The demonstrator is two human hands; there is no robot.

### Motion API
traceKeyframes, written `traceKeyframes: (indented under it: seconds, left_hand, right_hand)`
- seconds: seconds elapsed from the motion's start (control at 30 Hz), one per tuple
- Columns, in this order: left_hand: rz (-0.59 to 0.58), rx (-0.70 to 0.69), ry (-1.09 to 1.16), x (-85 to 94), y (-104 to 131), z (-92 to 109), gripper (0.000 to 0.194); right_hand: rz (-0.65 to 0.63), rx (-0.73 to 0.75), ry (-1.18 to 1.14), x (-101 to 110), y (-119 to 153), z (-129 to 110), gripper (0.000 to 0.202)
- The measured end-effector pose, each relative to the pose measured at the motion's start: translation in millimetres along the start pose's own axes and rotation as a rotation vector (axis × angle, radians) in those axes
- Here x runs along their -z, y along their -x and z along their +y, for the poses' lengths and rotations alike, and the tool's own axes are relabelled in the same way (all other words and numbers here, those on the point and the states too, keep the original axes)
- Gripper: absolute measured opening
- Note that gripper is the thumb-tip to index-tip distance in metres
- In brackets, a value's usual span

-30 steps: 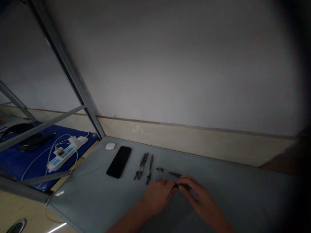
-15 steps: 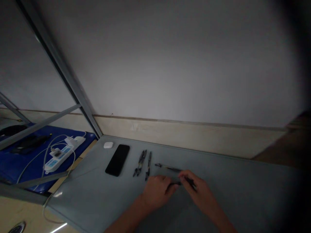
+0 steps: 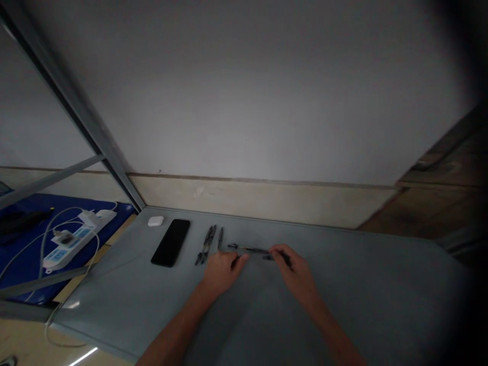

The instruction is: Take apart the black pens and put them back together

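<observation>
"What are the fingers doing?"

"On the left hand (image 3: 220, 274), thumb and fingers are closed on a short dark piece (image 3: 234, 263), mostly hidden by them. On the right hand (image 3: 295, 272), the fingers are pinched together around a dark, pen-like part (image 3: 286, 258)."

"Are the hands touching?"

"No, they're apart, both low over the grey surface (image 3: 125, 305). A dark tip (image 3: 268, 257) shows just left of the right fingers; I can't tell whether it's held or lying there."

"And nearest to them?"

"A slim dark pen (image 3: 247, 249) lies crosswise just beyond the gap between the hands, its right end by the right fingertips. Past the left hand, a single pen (image 3: 220, 238) points toward the wall (image 3: 247, 101), its near end hidden by that hand. Beside it to the left is a close cluster of pens (image 3: 206, 245); the count is too blurred to give."

"Further out?"

"A black phone (image 3: 171, 243), lying flat, then a small white case (image 3: 155, 221) near the far left corner. Beyond the metal frame (image 3: 70, 101), a white power strip (image 3: 81, 235) with plugs in it rests on a blue mat (image 3: 25, 269)."
</observation>
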State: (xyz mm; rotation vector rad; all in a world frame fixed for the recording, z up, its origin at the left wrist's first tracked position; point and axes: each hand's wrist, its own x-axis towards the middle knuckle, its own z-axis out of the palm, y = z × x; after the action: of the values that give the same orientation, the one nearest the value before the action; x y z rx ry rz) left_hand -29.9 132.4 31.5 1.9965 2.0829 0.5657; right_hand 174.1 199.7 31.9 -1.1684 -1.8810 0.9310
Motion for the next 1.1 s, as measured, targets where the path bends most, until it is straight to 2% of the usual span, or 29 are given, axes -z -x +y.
traceKeyframes:
  seconds: [0.13,0.23,0.3,0.37,0.53,0.77,0.83,0.9,1.1]
  left_hand:
    - [0.024,0.005,-0.019,0.4,-1,-2,0.055]
    - [0.015,0.003,-0.035,-1.0,0,-3,0.052]
    - [0.013,-0.007,-0.047,-1.7,0,-3,0.05]
    - [0.013,-0.011,-0.058,-2.0,0,-3,0.05]
    - [0.017,0.001,-0.067,-1.3,0,-6,0.049]
    - [0.0,-0.036,-0.051,-3.2,0,-5,0.051]
    - [-0.034,-0.112,-0.013,-3.3,2,-3,0.051]
    - [-0.073,-0.193,0.02,-3.6,5,-1,0.049]
    - [-0.102,-0.257,0.017,-8.7,6,-3,0.044]
  right_hand:
    - [0.141,0.019,0.113,0,-5,14,0.03]
    - [0.233,0.129,0.325,2,-7,27,0.025]
    - [0.226,0.163,0.486,2,-7,33,0.022]
    - [0.171,0.133,0.591,1,-5,38,0.018]
    - [0.122,0.081,0.702,-5,-1,38,0.013]
    - [0.198,0.205,0.611,-8,3,13,0.022]
    - [0.144,0.253,0.477,-13,7,5,0.022]
    - [0.001,0.281,0.317,-20,12,-2,0.027]
    - [-0.12,0.167,0.213,-40,20,-5,0.039]
